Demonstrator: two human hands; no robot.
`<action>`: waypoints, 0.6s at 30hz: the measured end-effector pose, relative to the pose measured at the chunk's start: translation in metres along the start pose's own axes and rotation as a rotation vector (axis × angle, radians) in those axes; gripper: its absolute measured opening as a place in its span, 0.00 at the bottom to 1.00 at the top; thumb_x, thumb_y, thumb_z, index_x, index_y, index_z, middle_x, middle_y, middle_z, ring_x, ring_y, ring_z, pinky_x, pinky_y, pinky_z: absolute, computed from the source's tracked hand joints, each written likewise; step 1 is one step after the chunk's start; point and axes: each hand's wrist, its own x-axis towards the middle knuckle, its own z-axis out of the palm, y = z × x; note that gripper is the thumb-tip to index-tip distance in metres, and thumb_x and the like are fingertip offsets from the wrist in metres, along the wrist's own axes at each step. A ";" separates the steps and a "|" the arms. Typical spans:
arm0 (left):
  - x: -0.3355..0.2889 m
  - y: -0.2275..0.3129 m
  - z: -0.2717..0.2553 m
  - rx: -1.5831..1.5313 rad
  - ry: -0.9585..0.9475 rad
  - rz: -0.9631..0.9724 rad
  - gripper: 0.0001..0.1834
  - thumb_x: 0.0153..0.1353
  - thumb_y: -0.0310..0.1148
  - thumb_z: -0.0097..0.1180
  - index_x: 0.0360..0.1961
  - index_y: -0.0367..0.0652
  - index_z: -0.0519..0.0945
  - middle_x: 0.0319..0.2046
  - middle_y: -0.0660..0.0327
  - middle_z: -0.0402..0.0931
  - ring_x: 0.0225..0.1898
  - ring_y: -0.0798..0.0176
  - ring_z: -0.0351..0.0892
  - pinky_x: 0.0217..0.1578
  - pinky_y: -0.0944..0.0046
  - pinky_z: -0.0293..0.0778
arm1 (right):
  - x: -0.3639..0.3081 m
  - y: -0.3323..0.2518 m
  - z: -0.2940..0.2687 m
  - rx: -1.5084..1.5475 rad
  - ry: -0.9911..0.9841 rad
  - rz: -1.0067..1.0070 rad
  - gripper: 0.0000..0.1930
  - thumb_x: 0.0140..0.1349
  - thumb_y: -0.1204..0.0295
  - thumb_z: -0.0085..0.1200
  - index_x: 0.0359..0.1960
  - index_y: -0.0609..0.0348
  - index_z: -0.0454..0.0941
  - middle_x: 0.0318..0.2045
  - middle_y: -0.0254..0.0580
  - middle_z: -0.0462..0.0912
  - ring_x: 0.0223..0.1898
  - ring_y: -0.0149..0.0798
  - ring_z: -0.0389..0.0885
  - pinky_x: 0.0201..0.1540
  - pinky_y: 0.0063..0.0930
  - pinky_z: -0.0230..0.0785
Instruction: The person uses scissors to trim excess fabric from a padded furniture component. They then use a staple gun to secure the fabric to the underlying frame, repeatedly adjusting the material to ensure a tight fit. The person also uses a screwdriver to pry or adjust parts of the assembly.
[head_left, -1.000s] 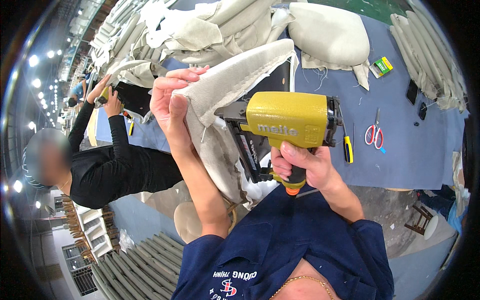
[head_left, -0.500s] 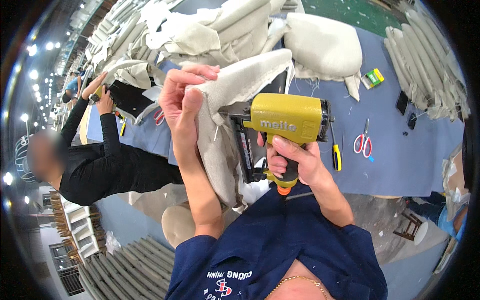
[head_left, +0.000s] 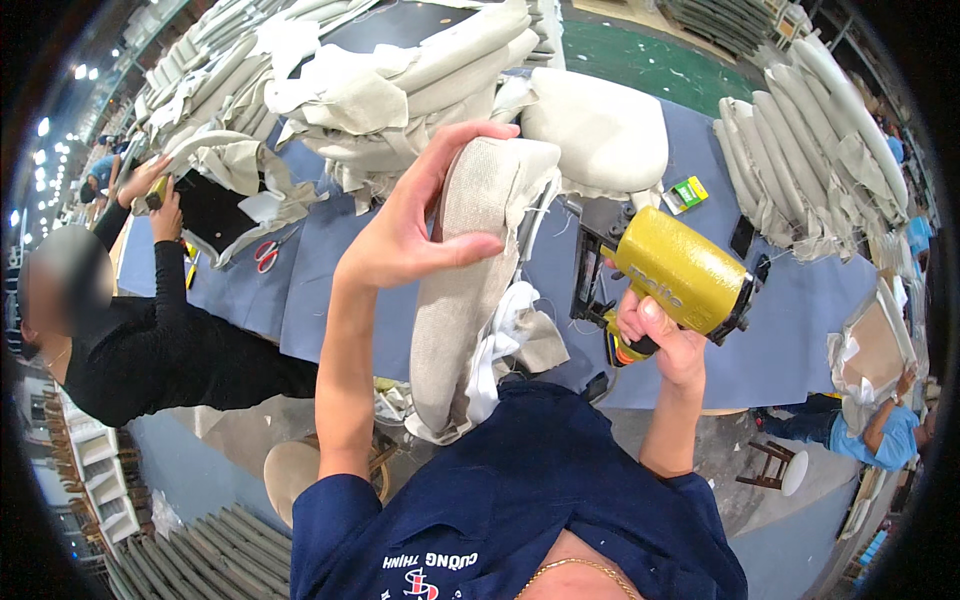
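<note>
My left hand (head_left: pixel 415 225) grips a beige fabric-covered seat cushion (head_left: pixel 462 290), fingers over its far end and thumb against its side. The cushion stands on edge in front of my chest, loose cloth hanging from its right side. In my right hand (head_left: pixel 668 340) is a yellow pneumatic staple gun (head_left: pixel 680 270), fingers wrapped round its grip. The gun is held over the table, to the right of the cushion and apart from it. Its black magazine points to the left. My right hand partly hides the handle.
Stacked beige cushions (head_left: pixel 430 95) fill the table's far left, with a single cushion (head_left: pixel 600 130) beside them. More cushions (head_left: pixel 800 150) stand at right. A green-yellow box (head_left: pixel 686 195) and a phone (head_left: pixel 742 236) lie on the blue table. A co-worker in black (head_left: pixel 170 330) works at left near red scissors (head_left: pixel 266 256).
The staple gun has moved right, away from the cushion it was against. The cushion has turned more upright, and my left hand has shifted its hold with fingers spread wider.
</note>
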 end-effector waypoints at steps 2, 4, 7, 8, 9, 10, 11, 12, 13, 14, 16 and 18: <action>0.004 0.004 0.010 0.112 0.046 -0.028 0.43 0.45 0.30 0.68 0.66 0.40 0.65 0.64 0.56 0.67 0.66 0.61 0.65 0.68 0.61 0.57 | -0.006 0.012 -0.010 -0.091 0.051 0.036 0.29 0.67 0.57 0.58 0.55 0.74 0.72 0.21 0.32 0.70 0.21 0.28 0.67 0.26 0.23 0.61; -0.010 0.011 0.015 0.259 0.163 -0.041 0.43 0.45 0.29 0.66 0.66 0.40 0.65 0.63 0.55 0.68 0.65 0.59 0.66 0.68 0.60 0.58 | -0.019 0.041 -0.029 -0.164 0.109 0.117 0.25 0.66 0.59 0.61 0.53 0.70 0.74 0.22 0.32 0.73 0.22 0.28 0.70 0.27 0.23 0.63; -0.040 0.014 0.008 0.369 0.327 -0.028 0.44 0.44 0.28 0.64 0.66 0.38 0.64 0.62 0.52 0.70 0.65 0.57 0.67 0.67 0.58 0.59 | -0.012 0.073 -0.045 -0.255 0.224 0.139 0.19 0.60 0.67 0.68 0.47 0.67 0.81 0.33 0.38 0.86 0.34 0.30 0.81 0.42 0.32 0.76; -0.049 0.021 0.006 0.340 0.359 -0.064 0.44 0.45 0.28 0.64 0.67 0.37 0.63 0.62 0.51 0.69 0.65 0.57 0.66 0.67 0.58 0.59 | -0.009 0.080 -0.054 -0.342 0.243 0.188 0.19 0.59 0.67 0.68 0.47 0.68 0.81 0.34 0.40 0.86 0.34 0.30 0.81 0.43 0.32 0.76; -0.058 0.029 0.005 0.317 0.390 -0.107 0.45 0.45 0.28 0.64 0.67 0.36 0.62 0.63 0.50 0.68 0.65 0.56 0.66 0.67 0.57 0.59 | -0.009 0.093 -0.070 -0.483 0.271 0.284 0.20 0.58 0.67 0.69 0.46 0.69 0.81 0.34 0.42 0.86 0.35 0.29 0.81 0.44 0.31 0.75; -0.066 0.032 0.006 0.264 0.437 -0.149 0.46 0.46 0.28 0.64 0.69 0.35 0.60 0.64 0.50 0.67 0.65 0.57 0.66 0.67 0.57 0.59 | -0.009 0.108 -0.087 -0.623 0.301 0.387 0.20 0.57 0.67 0.69 0.45 0.70 0.81 0.34 0.43 0.87 0.36 0.29 0.82 0.44 0.31 0.75; -0.077 0.034 0.007 0.209 0.488 -0.194 0.47 0.47 0.28 0.63 0.70 0.34 0.58 0.65 0.49 0.65 0.65 0.57 0.66 0.67 0.58 0.59 | -0.009 0.126 -0.107 -0.778 0.274 0.448 0.21 0.53 0.68 0.70 0.44 0.71 0.81 0.36 0.50 0.87 0.40 0.35 0.85 0.46 0.33 0.75; -0.089 0.034 0.007 0.235 0.498 -0.245 0.48 0.48 0.28 0.63 0.71 0.34 0.56 0.66 0.49 0.64 0.66 0.56 0.66 0.67 0.58 0.59 | -0.017 0.157 -0.133 -0.813 0.290 0.321 0.23 0.52 0.68 0.69 0.47 0.69 0.81 0.38 0.53 0.87 0.40 0.44 0.87 0.46 0.36 0.75; -0.096 0.030 0.010 0.246 0.496 -0.294 0.49 0.48 0.28 0.63 0.73 0.34 0.55 0.66 0.49 0.62 0.66 0.55 0.65 0.67 0.57 0.59 | -0.032 0.194 -0.170 -0.852 0.302 0.293 0.25 0.52 0.68 0.68 0.51 0.66 0.80 0.41 0.55 0.87 0.43 0.50 0.87 0.48 0.39 0.76; -0.095 0.022 0.018 0.268 0.509 -0.338 0.50 0.49 0.28 0.63 0.73 0.34 0.53 0.66 0.49 0.63 0.66 0.55 0.65 0.67 0.57 0.59 | -0.061 0.240 -0.216 -0.923 0.417 0.295 0.22 0.52 0.69 0.67 0.49 0.64 0.81 0.41 0.55 0.86 0.44 0.52 0.86 0.49 0.43 0.76; -0.114 0.011 0.034 0.407 0.558 -0.390 0.51 0.49 0.28 0.62 0.74 0.34 0.52 0.66 0.49 0.63 0.66 0.54 0.64 0.67 0.57 0.58 | -0.064 0.252 -0.233 -1.180 0.337 0.482 0.18 0.53 0.67 0.66 0.44 0.62 0.82 0.40 0.55 0.86 0.44 0.54 0.85 0.49 0.46 0.76; -0.151 0.002 0.039 0.575 0.554 -0.283 0.48 0.54 0.32 0.62 0.73 0.32 0.52 0.65 0.47 0.63 0.66 0.53 0.63 0.67 0.57 0.58 | -0.070 0.276 -0.244 -1.451 0.300 0.471 0.13 0.53 0.67 0.64 0.37 0.61 0.83 0.35 0.54 0.86 0.39 0.55 0.85 0.45 0.48 0.78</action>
